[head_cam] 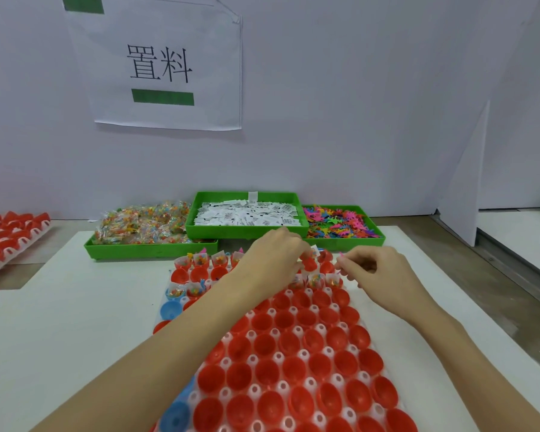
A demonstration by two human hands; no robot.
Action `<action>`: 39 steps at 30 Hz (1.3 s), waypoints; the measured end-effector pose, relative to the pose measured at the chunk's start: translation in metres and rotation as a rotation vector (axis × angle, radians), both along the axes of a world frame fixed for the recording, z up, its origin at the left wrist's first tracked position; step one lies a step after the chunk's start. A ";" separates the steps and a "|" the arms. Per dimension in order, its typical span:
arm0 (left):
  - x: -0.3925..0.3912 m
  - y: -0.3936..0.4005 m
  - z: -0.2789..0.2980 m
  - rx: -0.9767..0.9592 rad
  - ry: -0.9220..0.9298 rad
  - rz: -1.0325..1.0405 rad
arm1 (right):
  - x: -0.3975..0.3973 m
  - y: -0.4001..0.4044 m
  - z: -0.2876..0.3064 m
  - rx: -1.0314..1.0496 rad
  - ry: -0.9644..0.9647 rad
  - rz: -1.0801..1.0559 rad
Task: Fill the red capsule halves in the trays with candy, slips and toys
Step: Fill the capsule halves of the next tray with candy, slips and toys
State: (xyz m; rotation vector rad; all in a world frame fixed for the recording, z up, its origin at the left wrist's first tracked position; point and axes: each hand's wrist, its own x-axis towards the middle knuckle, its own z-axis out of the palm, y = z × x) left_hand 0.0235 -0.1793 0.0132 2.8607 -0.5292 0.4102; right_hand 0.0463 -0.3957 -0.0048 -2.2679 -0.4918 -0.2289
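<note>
A white tray (390,410) of several red capsule halves (293,372) lies in front of me. The halves in its far rows hold candy packets and slips (200,260). My left hand (272,260) reaches over the far right of the tray, its fingers curled on a slip and packet (314,252) at a red half. My right hand (378,269) hovers beside it at the tray's right edge, pinching a small pink toy (341,254). Three green bins stand behind: candy packets (141,224), white slips (247,213), coloured toys (340,222).
A second tray of red halves (10,235) sits at the far left. A few blue halves (170,310) show along the near tray's left side. A wall with a paper sign (159,63) rises behind the bins; a white divider (468,182) stands at right.
</note>
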 end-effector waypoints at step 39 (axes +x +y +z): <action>-0.038 0.228 -0.012 0.010 0.038 0.562 | -0.017 0.015 0.003 0.160 -0.101 0.084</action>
